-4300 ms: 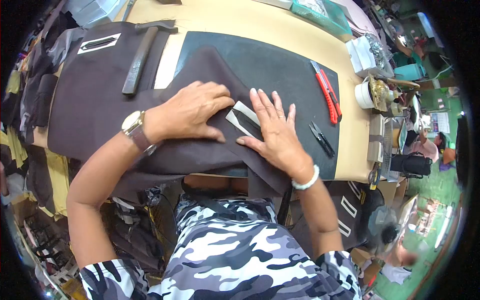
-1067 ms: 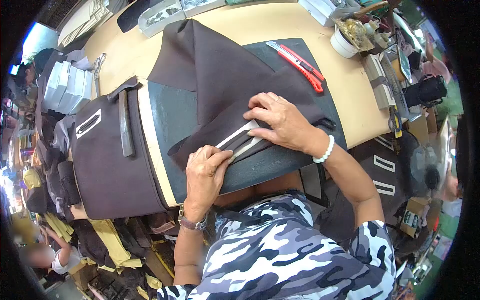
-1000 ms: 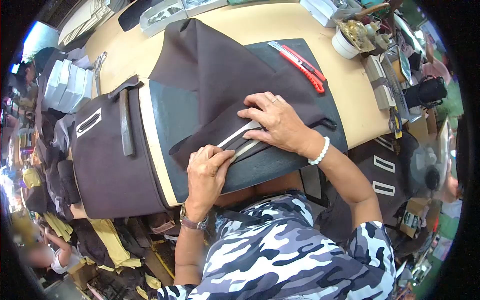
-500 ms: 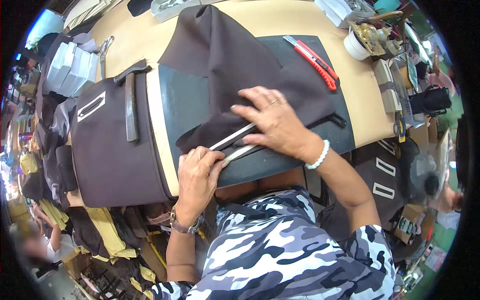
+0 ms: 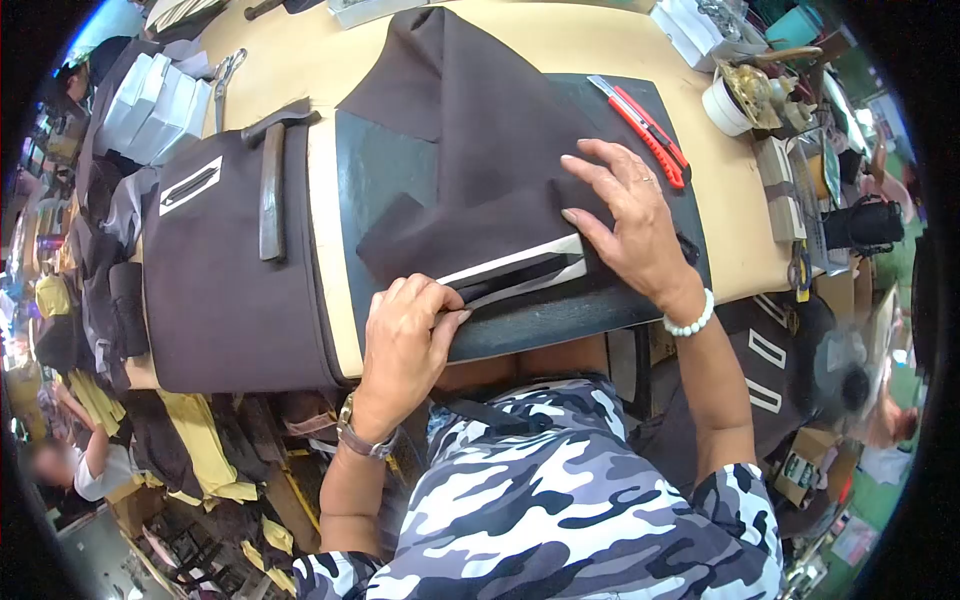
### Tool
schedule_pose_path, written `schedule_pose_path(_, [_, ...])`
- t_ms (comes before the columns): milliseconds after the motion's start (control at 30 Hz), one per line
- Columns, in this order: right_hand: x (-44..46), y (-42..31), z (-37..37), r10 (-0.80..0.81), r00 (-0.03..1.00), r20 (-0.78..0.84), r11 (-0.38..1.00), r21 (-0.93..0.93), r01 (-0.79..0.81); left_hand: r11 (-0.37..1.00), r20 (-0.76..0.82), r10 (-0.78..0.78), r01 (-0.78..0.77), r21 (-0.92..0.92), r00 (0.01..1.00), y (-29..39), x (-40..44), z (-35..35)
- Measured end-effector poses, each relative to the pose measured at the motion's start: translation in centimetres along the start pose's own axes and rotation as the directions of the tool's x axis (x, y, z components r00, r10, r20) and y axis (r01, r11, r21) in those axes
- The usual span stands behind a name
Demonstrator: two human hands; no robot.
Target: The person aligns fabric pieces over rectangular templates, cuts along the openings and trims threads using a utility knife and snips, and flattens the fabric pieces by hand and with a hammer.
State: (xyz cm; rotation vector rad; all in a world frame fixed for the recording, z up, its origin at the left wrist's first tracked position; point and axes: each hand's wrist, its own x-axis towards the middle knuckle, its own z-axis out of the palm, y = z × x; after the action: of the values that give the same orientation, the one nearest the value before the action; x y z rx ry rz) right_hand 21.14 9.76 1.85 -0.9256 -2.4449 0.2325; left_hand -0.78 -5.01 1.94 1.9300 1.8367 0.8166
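Note:
A dark brown fabric piece (image 5: 475, 130) lies rumpled on a dark board (image 5: 385, 165). Near the board's front edge, a white-framed slit (image 5: 500, 263) runs across the fabric, with black material inside its opening. At the slit's left end, my left hand (image 5: 408, 335) pinches the fabric edge between thumb and fingers. My right hand (image 5: 635, 225) is beyond the right end, fingers apart and holding nothing, over or lightly on the fabric; contact is unclear. Just past its fingers rests a red utility knife (image 5: 645, 135) with its blade out.
To the left, a hammer (image 5: 272, 190) lies on a flat brown fabric panel (image 5: 235, 310) bearing another white-framed slit (image 5: 191, 186). Scissors (image 5: 228, 85) and white boxes (image 5: 150, 110) are behind it. A white tub (image 5: 727, 105) stands at the back right. Another person sits far left.
My right hand has moved right and slightly up, off the slit. The fabric there now lies flatter, with the white frame exposed. My left hand keeps its pinch at the left end.

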Motion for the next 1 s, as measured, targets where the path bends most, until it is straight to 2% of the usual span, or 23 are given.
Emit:
schedule_pose_path(67, [1.1,-1.6,-0.5,-0.077,0.993,-0.092,0.996,0.046,0.082,0.999,0.004,-0.019,0.019,-0.031,1.000,0.3,0.7,-1.5])
schedule_pose_path(167, [2.7,-1.6,-1.8,-0.046,0.971,-0.235,0.993,0.099,0.071,0.998,-0.049,0.035,-0.032,0.056,0.998,0.2,2.7,-5.3])
schedule_pose_path(200, [3.5,-1.5,-2.4,0.005,0.952,-0.306,0.982,0.180,0.053,1.000,-0.126,0.019,-0.020,-0.003,0.992,0.0,3.6,-6.8])
schedule_pose_path(233, [4.3,-1.5,-3.2,0.001,0.948,-0.319,0.983,0.174,0.057,0.996,-0.158,0.063,-0.053,0.071,0.985,0.3,4.6,-9.3])
schedule_pose_path(267, [5.1,-1.6,-4.0,-0.001,0.943,-0.333,0.984,0.166,0.060,0.998,-0.202,-0.010,0.022,0.054,0.979,0.6,5.3,-11.7])
schedule_pose_path(300, [5.8,-1.5,-4.6,-0.002,0.937,-0.348,0.986,0.158,0.061,0.991,-0.272,0.112,-0.088,0.100,0.956,0.8,6.0,-14.2])
schedule_pose_path(333, [6.8,-1.2,-4.8,-0.072,0.936,-0.344,0.990,0.087,0.108,0.944,-0.310,0.223,-0.125,0.305,0.924,1.4,6.4,-16.9])
schedule_pose_path(367, [7.9,-0.7,-4.8,-0.141,0.931,-0.336,0.988,0.016,0.156,0.988,-0.416,0.141,-0.099,0.122,0.898,1.5,6.3,-18.9])
schedule_pose_path(400, [9.0,-0.6,-4.9,-0.210,0.923,-0.323,0.978,-0.055,0.203,0.963,-0.517,0.224,-0.105,0.248,0.826,1.9,6.2,-21.5])
schedule_pose_path(433, [10.5,-1.7,-4.9,-0.155,0.887,-0.435,0.973,0.090,0.214,0.727,-0.352,0.587,-0.283,0.626,0.729,2.2,7.2,-25.9])
schedule_pose_path(467, [12.3,-3.6,-4.7,-0.084,0.843,-0.531,0.942,0.233,0.240,0.736,-0.419,0.587,-0.242,0.632,0.693,2.6,6.5,-27.3])
schedule_pose_path(500, [13.4,-3.5,-5.1,-0.038,0.874,-0.485,0.837,0.462,0.293,0.784,-0.508,0.543,-0.187,0.592,0.668,3.1,5.7,-28.2])
schedule_pose_path(533, [14.5,-3.4,-5.4,0.008,0.900,-0.436,0.678,0.664,0.315,0.814,-0.569,0.513,-0.154,0.560,0.642,3.5,4.9,-28.6])
schedule_pose_path(567, [14.9,-2.1,-6.3,-0.056,0.967,-0.250,0.395,0.884,0.251,0.832,-0.597,0.493,-0.142,0.537,0.633,3.8,4.2,-28.6])
schedule_pose_path(633, [14.2,-2.2,-7.9,-0.067,0.979,-0.195,0.352,0.913,0.206,0.869,-0.637,0.442,-0.126,0.478,0.632,4.3,2.7,-27.2])
schedule_pose_path(700, [12.8,-3.2,-7.5,0.083,0.945,-0.317,0.423,0.870,0.255,0.905,-0.642,0.381,-0.129,0.404,0.665,4.9,1.8,-25.3])
schedule_pose_path(733, [11.0,-2.9,-7.9,0.180,0.951,-0.251,0.437,0.886,0.152,0.925,-0.635,0.342,-0.128,0.358,0.693,5.2,1.5,-24.1])
schedule_pose_path(767, [8.7,0.2,-7.7,0.109,0.968,-0.225,0.710,0.699,0.082,0.942,-0.595,0.294,-0.122,0.311,0.748,5.5,1.5,-22.9])
schedule_pose_path(833, [5.0,2.3,-7.2,0.158,0.979,-0.132,0.840,0.539,-0.063,0.958,-0.412,0.197,-0.086,0.272,0.890,5.6,2.6,-20.0])
schedule_pose_path(900, [0.4,4.3,-6.4,0.356,0.928,0.107,0.654,0.681,-0.329,0.966,-0.140,0.107,-0.070,0.248,0.984,4.2,4.4,-16.6])
schedule_pose_path(933, [-1.9,5.4,-6.0,0.441,0.869,0.223,0.535,0.712,-0.454,0.987,0.001,0.029,-0.029,0.157,1.000,2.6,5.0,-14.1])
schedule_pose_path(967, [-3.2,5.7,-6.4,0.441,0.861,0.253,0.665,0.552,-0.503,0.998,0.109,-0.020,0.027,-0.063,0.994,0.3,5.3,-10.8])
schedule_pose_path(1000, [-5.1,6.9,-6.1,0.454,0.869,0.198,0.691,0.537,-0.484,0.983,0.242,-0.134,0.160,-0.092,0.961,-0.5,5.4,-8.0])
